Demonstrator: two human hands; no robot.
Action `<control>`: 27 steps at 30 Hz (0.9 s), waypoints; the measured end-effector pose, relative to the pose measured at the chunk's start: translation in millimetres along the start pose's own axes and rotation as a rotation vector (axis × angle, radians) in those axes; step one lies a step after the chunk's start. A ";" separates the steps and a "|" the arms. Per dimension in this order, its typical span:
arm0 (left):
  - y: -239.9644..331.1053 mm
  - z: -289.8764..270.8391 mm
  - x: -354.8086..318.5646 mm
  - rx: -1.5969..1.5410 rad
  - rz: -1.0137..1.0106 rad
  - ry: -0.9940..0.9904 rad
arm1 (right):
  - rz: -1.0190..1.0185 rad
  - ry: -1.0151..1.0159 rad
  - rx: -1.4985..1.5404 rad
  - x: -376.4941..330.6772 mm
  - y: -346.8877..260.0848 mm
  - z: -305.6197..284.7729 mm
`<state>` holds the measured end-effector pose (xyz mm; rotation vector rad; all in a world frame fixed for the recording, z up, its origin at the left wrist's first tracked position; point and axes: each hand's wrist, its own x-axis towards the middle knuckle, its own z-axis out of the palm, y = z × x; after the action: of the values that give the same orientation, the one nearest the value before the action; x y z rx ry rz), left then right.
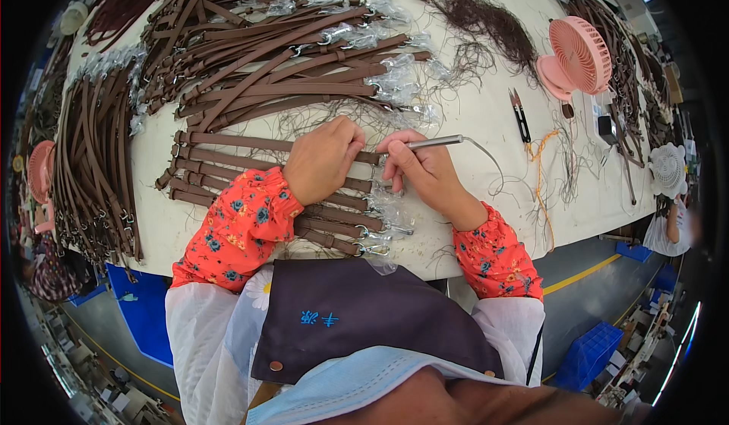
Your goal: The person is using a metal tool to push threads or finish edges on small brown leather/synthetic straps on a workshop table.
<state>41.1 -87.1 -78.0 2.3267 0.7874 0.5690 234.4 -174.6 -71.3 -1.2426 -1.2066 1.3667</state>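
Note:
In my right hand [422, 168] is a slim silver pen-shaped tool [437, 142] with a thin grey cord curving off its outer end. Its working tip is hidden by my fingers, close to the end of a brown strap. My left hand [323, 161] is closed, knuckles up, over a row of brown straps [235, 141]; what its fingertips pinch is hidden. The straps lie side by side in front of me, with metal buckles at the left and clear plastic wrap [391, 205] over hardware at the right. Loose dark threads trail around them.
More brown straps [266, 53] are piled behind and in a bundle [95, 159] at the left. A tangle of dark thread [486, 18] lies at the back. Black-handled thread snips [521, 117] on orange cord and a pink fan [579, 54] are at the right.

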 end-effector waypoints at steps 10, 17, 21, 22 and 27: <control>-12.3 -18.2 2.4 0.081 0.129 0.187 | -0.019 0.006 0.061 0.7 2.3 -0.5; -9.0 -19.4 -1.4 0.040 0.146 -0.119 | -0.072 0.072 0.082 0.7 -0.4 0.0; -9.1 -10.6 -3.0 0.139 0.292 0.018 | -0.109 0.086 0.092 1.5 4.1 -0.8; -9.1 -10.5 -3.8 0.159 0.271 -0.002 | -0.139 0.090 0.100 1.9 4.9 -0.6; -0.3 -20.7 -4.6 -0.163 -0.008 -0.124 | -0.135 0.095 0.109 1.0 1.8 0.4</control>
<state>26.1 -81.5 -64.2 2.1856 0.6672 0.4627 234.0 -173.8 -73.2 -1.1169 -1.1139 1.2443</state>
